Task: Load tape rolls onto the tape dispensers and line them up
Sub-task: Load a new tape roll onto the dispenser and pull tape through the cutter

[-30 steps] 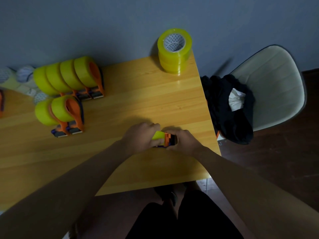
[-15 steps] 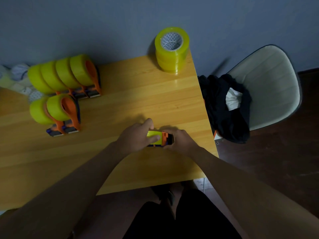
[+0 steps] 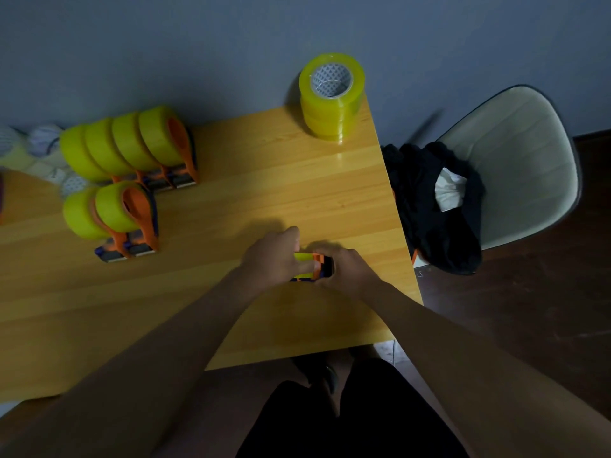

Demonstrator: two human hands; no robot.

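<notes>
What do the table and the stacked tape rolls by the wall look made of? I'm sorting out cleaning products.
The table looks like light wood or wood-look laminate: grain lines run across a smooth, faintly glossy top, so it could be either. The stacked tape rolls look like glossy, translucent yellow plastic film, with highlights on their sides; the pale patterned core is probably cardboard.
</notes>
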